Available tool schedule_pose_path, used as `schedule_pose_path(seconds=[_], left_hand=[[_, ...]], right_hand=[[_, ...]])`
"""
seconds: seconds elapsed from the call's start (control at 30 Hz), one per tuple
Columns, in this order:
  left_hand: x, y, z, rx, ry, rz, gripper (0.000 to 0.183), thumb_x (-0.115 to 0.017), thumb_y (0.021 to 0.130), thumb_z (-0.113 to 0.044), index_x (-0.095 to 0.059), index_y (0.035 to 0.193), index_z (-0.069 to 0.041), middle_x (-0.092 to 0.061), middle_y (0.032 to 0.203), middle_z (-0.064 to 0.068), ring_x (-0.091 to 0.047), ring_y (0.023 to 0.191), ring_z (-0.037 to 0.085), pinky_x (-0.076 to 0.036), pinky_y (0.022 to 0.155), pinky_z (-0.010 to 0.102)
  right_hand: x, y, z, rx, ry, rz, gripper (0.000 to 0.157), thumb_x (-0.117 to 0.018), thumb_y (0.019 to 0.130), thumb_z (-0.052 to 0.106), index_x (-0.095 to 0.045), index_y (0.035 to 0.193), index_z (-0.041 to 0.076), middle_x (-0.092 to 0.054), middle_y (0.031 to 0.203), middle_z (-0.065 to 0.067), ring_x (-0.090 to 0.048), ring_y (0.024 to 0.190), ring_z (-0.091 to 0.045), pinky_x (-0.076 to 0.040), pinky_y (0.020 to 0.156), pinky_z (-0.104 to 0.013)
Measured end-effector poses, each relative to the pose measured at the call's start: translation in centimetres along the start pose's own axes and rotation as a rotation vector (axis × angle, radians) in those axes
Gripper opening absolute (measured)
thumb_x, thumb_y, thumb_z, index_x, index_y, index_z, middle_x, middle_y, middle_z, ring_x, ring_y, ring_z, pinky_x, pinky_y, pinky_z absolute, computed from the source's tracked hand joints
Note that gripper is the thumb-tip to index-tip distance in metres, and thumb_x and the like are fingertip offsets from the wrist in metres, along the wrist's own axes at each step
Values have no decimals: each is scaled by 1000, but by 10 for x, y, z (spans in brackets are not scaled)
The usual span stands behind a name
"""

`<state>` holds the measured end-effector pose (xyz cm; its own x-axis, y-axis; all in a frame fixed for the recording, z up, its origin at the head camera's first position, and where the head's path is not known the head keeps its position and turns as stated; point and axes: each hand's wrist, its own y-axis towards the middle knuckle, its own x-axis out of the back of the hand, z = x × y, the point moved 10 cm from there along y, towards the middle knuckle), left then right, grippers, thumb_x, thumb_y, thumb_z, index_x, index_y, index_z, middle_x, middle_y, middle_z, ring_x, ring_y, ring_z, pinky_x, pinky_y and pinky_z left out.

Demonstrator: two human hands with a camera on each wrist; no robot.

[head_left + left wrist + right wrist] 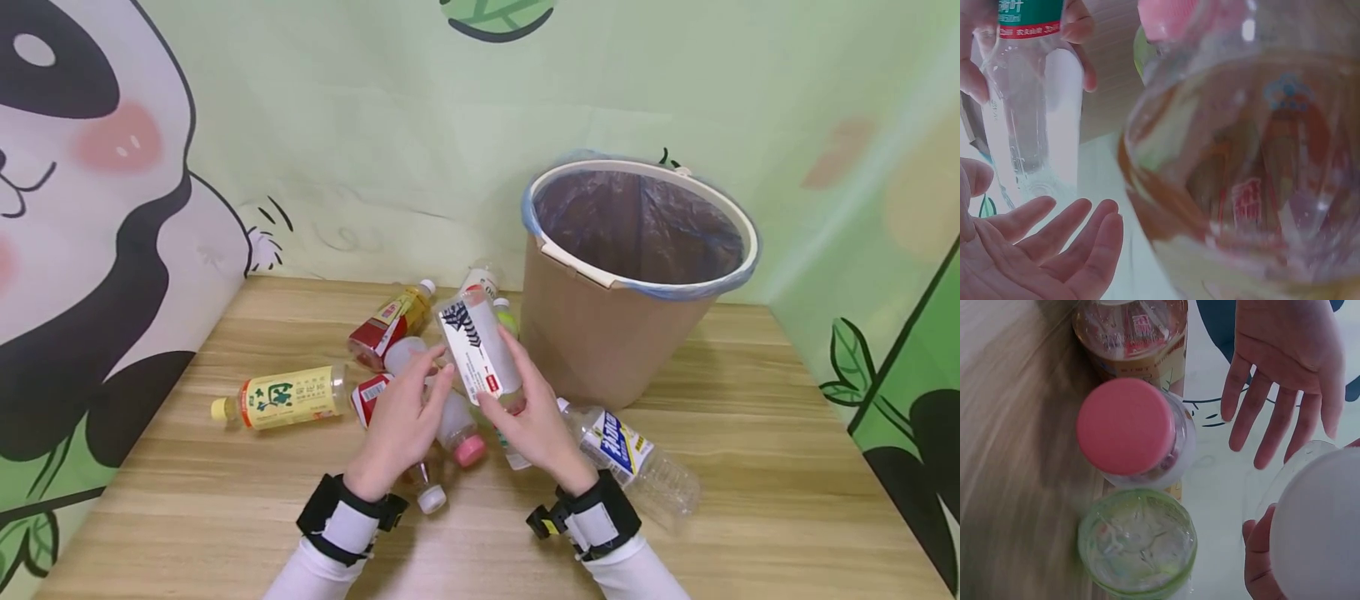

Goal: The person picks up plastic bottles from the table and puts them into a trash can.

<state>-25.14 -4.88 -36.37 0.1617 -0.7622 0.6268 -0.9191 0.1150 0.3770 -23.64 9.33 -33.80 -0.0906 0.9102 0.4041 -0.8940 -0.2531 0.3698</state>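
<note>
In the head view my right hand grips a clear plastic bottle with a white label and a dark pattern, tilted above the heap of bottles. The left wrist view shows the right hand's fingers around this bottle, with a green and red band on it. My left hand is beside the bottle, its fingers extended. The right wrist view shows that left hand with fingers spread and nothing in them. A white round end of the held bottle is in the lower right there.
Several bottles lie around the hands, including a pink-capped bottle, a red and yellow one and a yellow-labelled one at the left. A blue-labelled bottle lies at the right. A brown lined bin stands behind on the wooden table.
</note>
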Motion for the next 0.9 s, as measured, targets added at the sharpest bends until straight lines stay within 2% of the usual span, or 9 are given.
schedule_pose_path(seconds=[0.27,0.53,0.7,0.9], left_hand=[[6,2,-4,-38,71,-36,54,-35,100,-46,-43,141,-12,-51,137,10,-53,116,26,-45,94,49],[15,5,-13,-128,129,-88,48,-40,101,-37,-42,142,-11,-53,134,11,-57,109,27,-48,91,47],[21,7,-18,-153,142,-110,47,-42,100,-33,-40,143,-12,-51,136,12,-51,120,28,-44,97,47],[21,12,-24,-187,136,-113,47,-45,99,-30,-40,143,-14,-48,139,10,-48,123,28,-43,98,48]], right_hand=[[4,4,12,57,-59,13,79,-66,81,3,-26,148,3,-39,142,-26,-55,88,-31,-53,55,-32],[12,19,0,134,-186,26,81,-68,83,15,-24,151,15,-47,130,-18,-53,89,-24,-51,57,-28],[21,27,21,179,-238,26,80,-67,83,21,-24,151,19,-46,130,-13,-52,87,-18,-52,58,-25],[38,39,62,243,-306,12,78,-65,84,24,-24,151,17,-45,130,-13,-50,95,-19,-52,59,-26]])
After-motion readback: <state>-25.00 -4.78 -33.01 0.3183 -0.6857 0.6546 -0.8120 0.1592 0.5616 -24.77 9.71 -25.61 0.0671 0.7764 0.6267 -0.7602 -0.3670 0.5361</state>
